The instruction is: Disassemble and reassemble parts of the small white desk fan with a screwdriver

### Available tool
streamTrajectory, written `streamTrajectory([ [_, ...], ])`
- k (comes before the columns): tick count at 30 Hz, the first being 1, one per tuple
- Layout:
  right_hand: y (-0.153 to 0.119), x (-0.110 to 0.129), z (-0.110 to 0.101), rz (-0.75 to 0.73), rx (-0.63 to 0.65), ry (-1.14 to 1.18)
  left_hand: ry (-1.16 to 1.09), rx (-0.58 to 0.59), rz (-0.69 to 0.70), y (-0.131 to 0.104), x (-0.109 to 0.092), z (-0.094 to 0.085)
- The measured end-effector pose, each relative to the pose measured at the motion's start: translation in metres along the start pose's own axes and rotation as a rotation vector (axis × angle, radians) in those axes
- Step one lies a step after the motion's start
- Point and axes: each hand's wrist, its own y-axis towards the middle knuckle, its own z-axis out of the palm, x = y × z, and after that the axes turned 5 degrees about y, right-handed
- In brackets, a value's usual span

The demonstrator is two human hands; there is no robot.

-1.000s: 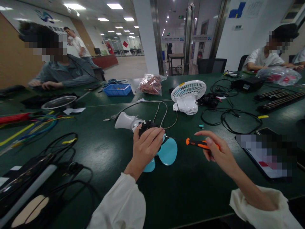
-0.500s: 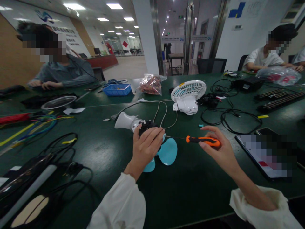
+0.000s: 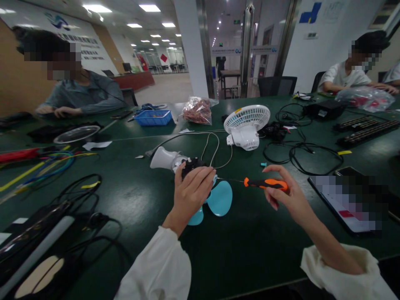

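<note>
Where shaft meets motor, screwdriver (image 3: 265, 183) level in right-hand grip (image 3: 286, 196).

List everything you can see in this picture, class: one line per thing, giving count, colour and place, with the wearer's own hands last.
Fan motor unit: one, black and white, table centre, under the left hand.
Fan blades: one set, light blue, below the motor unit.
Screwdriver: one, orange and black, in the right hand, tip at the motor unit.
Fan grille: one, white, behind the screwdriver.
Small screw part: one, teal, on the table near the right hand.
Tray: one, blue, far left of centre.
Bag: one, clear with reddish contents, beside the tray.
Cables: several, black, right of the grille.
Table: one, dark green.
Other people: two seated clearly, far side.
Left hand: on the motor unit.
Right hand: holding the screwdriver.
</note>
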Motion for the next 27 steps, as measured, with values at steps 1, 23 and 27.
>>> streamTrajectory([
  [1,0.0002,-0.0003,0.0004,0.009,-0.004,0.01,0.002,0.002,0.0,0.0002,-0.0001,-0.0003],
  [23,0.0063,-0.0018,-0.0004,0.093,-0.033,0.006,-0.011,-0.007,-0.006,0.0014,-0.0006,-0.001],
  [27,0.0076,-0.0031,-0.0019,0.059,-0.064,-0.044,0.003,-0.013,-0.003,0.0009,-0.0007,0.0001],
])
